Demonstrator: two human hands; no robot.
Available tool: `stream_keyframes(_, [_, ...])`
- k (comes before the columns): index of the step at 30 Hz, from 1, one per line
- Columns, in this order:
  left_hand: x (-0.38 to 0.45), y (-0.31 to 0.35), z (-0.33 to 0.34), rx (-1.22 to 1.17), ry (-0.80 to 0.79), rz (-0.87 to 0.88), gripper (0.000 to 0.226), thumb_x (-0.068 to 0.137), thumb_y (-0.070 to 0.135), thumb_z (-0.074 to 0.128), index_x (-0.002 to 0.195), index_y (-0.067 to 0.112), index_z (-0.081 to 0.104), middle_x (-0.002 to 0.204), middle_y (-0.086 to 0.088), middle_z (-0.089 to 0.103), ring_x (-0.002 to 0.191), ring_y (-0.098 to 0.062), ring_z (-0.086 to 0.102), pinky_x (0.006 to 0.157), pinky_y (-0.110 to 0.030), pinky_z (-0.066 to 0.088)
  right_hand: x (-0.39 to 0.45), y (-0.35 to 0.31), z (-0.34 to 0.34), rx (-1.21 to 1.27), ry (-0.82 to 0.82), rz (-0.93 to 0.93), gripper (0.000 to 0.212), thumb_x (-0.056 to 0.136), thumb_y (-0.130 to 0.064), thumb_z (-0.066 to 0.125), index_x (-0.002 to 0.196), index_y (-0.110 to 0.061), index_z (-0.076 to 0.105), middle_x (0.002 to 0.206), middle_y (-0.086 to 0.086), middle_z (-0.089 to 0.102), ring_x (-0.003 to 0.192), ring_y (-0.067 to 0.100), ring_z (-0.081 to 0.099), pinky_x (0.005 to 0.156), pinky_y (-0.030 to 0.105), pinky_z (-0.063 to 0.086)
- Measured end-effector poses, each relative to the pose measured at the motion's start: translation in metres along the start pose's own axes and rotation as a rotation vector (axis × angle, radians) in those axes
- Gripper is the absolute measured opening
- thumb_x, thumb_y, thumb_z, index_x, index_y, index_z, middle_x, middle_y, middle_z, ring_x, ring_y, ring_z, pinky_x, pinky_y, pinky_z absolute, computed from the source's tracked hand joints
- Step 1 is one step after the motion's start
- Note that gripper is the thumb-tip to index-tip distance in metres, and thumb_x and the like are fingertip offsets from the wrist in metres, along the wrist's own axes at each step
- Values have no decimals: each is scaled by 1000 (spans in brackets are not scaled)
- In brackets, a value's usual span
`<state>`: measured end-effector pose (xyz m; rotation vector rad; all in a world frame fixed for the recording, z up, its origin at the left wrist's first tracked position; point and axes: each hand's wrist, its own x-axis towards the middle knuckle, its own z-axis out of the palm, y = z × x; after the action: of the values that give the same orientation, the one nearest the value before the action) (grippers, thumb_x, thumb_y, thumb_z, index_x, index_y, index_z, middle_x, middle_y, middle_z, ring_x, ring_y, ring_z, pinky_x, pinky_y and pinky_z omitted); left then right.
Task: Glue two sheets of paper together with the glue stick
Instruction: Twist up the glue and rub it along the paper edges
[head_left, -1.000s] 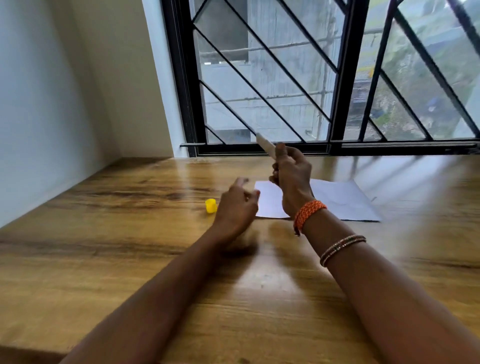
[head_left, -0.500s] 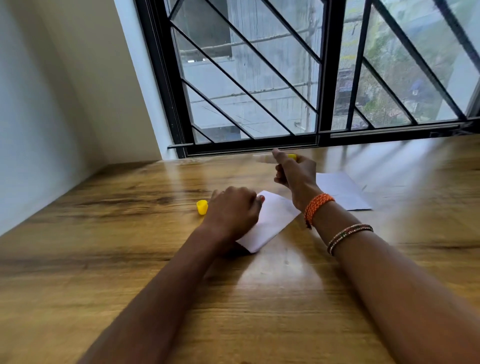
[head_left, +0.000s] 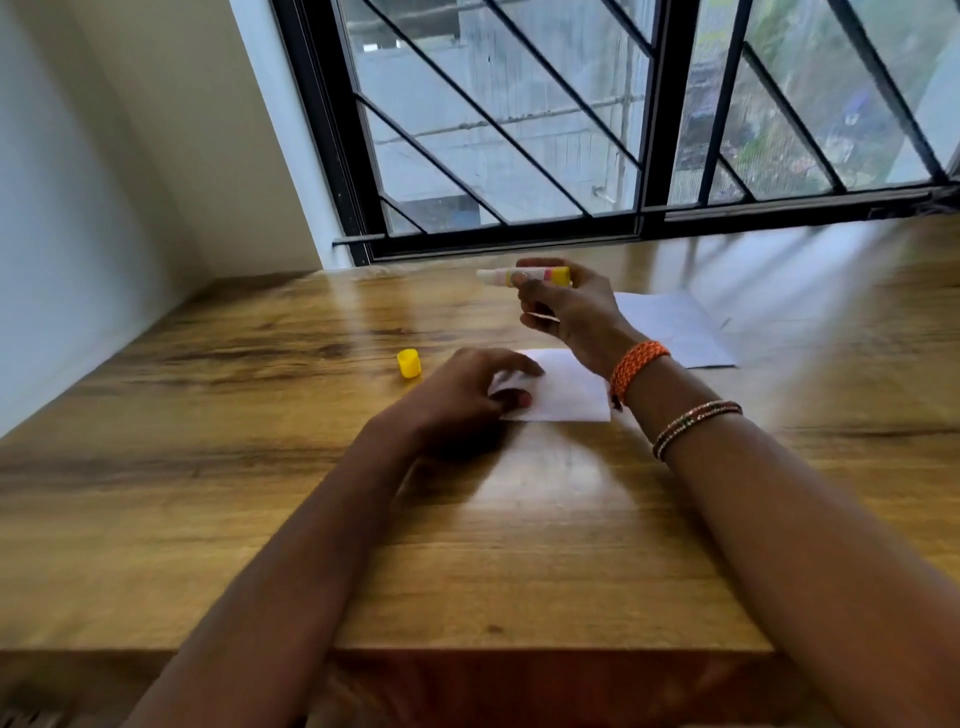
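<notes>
A small white sheet of paper (head_left: 561, 387) is pinned flat to the wooden table (head_left: 260, 467) by the left hand (head_left: 462, 400), whose curled fingers pinch its near-left corner. The uncapped glue stick (head_left: 524, 275) is held level above the table in the right hand (head_left: 566, 306), gripped round its yellow end with the pale tip pointing left. Its yellow cap (head_left: 409, 362) lies on the table just left of the left hand. A second sheet of paper (head_left: 675, 327) lies further back, partly hidden behind the right wrist. The paper is judged to be very light and limp, easily creased or dragged by a tacky tip, so it is best held down near an edge with flat pressure. The stick looks light and rigid, and is best gripped round the barrel.
</notes>
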<state>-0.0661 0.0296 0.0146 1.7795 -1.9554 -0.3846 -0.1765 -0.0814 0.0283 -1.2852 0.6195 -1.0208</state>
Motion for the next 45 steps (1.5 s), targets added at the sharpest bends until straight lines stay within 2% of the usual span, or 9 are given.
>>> stream_keyframes(3, [-13, -6, -4, 4, 208, 4, 23, 86, 14, 59, 108, 9, 67, 110, -9, 69, 100, -18, 60, 76, -15, 33, -8, -4, -6, -219, -1, -60, 12, 79, -22, 75, 87, -22, 66, 76, -3, 65, 67, 9, 61, 59, 22, 54])
stream_keyframes(8, [-32, -23, -2, 97, 200, -74, 34, 88, 17, 56, 121, 10, 59, 131, -8, 58, 123, -20, 51, 103, -24, 36, -14, -7, -15, -494, -50, -185, 18, 77, -23, 76, 87, -12, 66, 73, 0, 64, 64, 7, 60, 55, 22, 52])
stream_keyframes(15, [-31, -21, 10, 123, 271, -63, 32, 86, 14, 54, 115, 5, 62, 121, -11, 61, 115, -27, 54, 101, -36, 41, -4, -5, -18, -611, -132, -222, 25, 77, -20, 77, 96, -5, 72, 84, 8, 70, 74, 12, 63, 64, 22, 51])
stream_keyframes(20, [-31, -23, 12, 93, 322, -102, 35, 87, 19, 54, 120, 9, 61, 125, -7, 58, 121, -20, 48, 102, -25, 33, 4, -8, -9, -832, -262, -239, 23, 74, -29, 78, 92, -13, 76, 85, 9, 74, 83, 26, 70, 76, 45, 56])
stream_keyframes(25, [-31, -23, 12, 136, 273, -85, 37, 89, 11, 46, 124, 10, 57, 129, -7, 57, 118, -24, 48, 103, -32, 36, 11, -8, 9, -1136, -276, -346, 24, 72, -45, 74, 85, -25, 76, 79, -3, 74, 85, 13, 65, 95, 45, 39])
stream_keyframes(36, [-32, -19, 12, 98, 259, -168, 38, 91, 16, 45, 128, 17, 54, 134, -7, 55, 126, -20, 45, 108, -34, 34, 19, -2, 14, -1120, -350, -336, 26, 74, -39, 76, 91, -19, 75, 85, 1, 74, 89, 18, 64, 95, 54, 40])
stream_keyframes(38, [-32, -18, 12, 91, 258, -176, 38, 91, 16, 45, 128, 17, 54, 133, -8, 56, 125, -21, 46, 106, -35, 36, 19, 0, 13, -1099, -342, -325, 25, 73, -38, 76, 90, -19, 76, 84, 2, 74, 87, 17, 65, 93, 51, 43])
stream_keyframes(42, [-32, -17, 12, 82, 258, -188, 37, 91, 17, 44, 127, 19, 55, 133, -6, 56, 125, -21, 46, 107, -37, 36, 21, 1, 14, -1105, -336, -333, 26, 74, -37, 76, 89, -17, 75, 82, 2, 75, 79, 11, 67, 71, 18, 40])
stream_keyframes(45, [-33, -17, 12, 92, 260, -183, 36, 90, 16, 45, 124, 17, 56, 132, -6, 57, 124, -22, 46, 106, -37, 36, 22, 1, 17, -1142, -325, -343, 28, 74, -39, 76, 89, -15, 75, 82, 3, 74, 82, 14, 66, 72, 19, 35])
